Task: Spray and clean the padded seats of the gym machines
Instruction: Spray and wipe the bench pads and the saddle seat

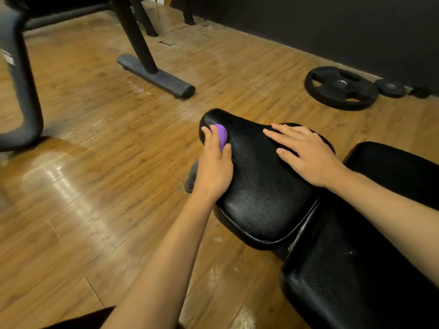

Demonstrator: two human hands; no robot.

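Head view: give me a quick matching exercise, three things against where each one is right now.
1. purple rounded cleaning pad
2. large black round weight plate
3. right hand

A. resting flat on the black textured padded seat
B. lying on the wooden floor by the dark wall
C. gripped by the left hand at the seat's narrow end

Pairs: 1-C, 2-B, 3-A

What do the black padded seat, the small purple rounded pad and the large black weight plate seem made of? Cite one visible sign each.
Black padded seat: likely vinyl or faux leather, semi-gloss; pebbled grain, stitched piping; small purple rounded pad: possibly sponge or soft cloth, matte; mostly hidden; large black weight plate: probably rubber-coated metal, dull; shiny centre ring.
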